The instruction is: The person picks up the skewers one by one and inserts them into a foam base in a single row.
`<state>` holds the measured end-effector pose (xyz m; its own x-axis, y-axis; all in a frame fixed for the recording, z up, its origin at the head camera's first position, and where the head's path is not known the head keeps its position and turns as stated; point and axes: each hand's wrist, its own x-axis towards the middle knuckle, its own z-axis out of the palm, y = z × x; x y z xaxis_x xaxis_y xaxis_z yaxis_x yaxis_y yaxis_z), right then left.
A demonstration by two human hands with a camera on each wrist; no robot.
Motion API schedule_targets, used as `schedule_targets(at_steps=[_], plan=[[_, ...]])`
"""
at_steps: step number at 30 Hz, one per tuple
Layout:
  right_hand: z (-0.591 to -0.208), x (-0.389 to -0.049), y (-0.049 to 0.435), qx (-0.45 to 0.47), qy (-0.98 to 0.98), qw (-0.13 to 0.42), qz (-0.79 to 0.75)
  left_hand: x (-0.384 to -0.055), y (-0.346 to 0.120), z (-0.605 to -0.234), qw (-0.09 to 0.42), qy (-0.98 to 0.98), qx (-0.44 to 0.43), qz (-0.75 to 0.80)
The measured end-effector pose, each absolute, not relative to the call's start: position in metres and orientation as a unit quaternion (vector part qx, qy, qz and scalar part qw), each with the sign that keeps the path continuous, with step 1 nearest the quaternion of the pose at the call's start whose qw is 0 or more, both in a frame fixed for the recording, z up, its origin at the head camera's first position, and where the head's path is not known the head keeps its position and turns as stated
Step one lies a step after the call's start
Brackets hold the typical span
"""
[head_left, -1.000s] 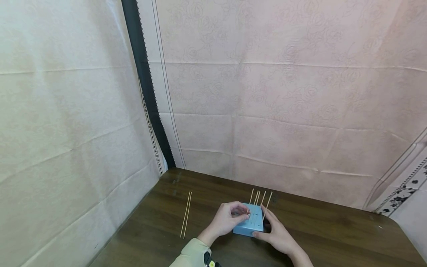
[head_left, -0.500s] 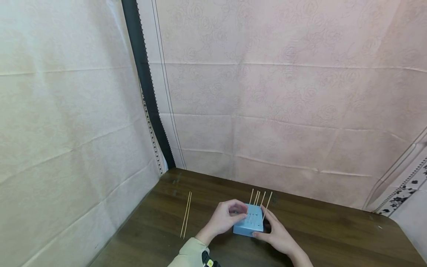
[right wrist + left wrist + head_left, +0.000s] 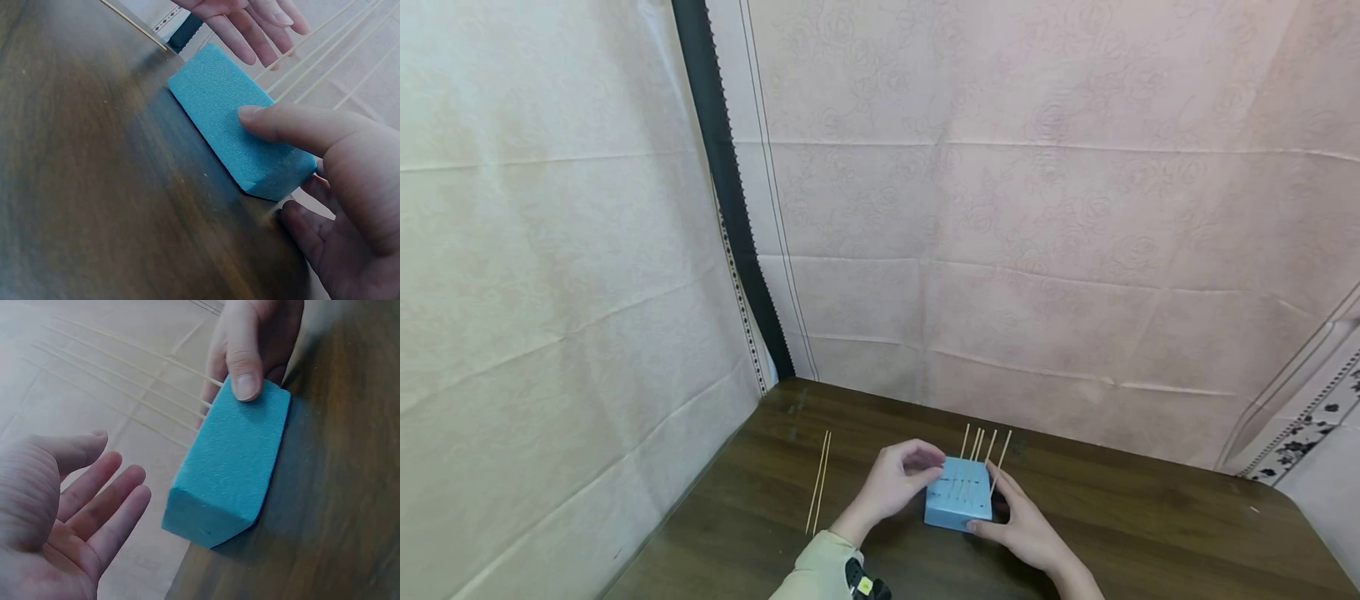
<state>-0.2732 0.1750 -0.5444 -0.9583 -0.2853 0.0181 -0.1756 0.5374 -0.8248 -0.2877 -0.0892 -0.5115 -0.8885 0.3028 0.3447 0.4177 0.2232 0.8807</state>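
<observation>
A light blue foam block lies on the table, with several thin wooden skewers standing up from its far part. Small dark holes or marks dot its top. My right hand grips the block's right side, thumb on the near face and the other fingers around the end. Just left of the block hovers my left hand, fingers loosely bent and apart from it. In the left wrist view that hand shows nothing between thumb and fingers. Further left, two skewers lie side by side on the table.
The brown wooden table ends at a cloth-covered wall behind and another cloth on the left. A dark strip runs down the corner between them. The standing skewers rise close beside my right fingers.
My left hand has drawn back to the left from over the block's top, its fingers now clear of it. The right hand and the block have stayed in place.
</observation>
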Motion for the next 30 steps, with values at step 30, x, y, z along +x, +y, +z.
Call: schedule_targets(at_steps=[30], plan=[[-0.544,-0.274,0.174,-0.126,0.878,0.062,-0.457,-0.296,-0.181,-0.514,0.068,-0.831,-0.146,-0.532]])
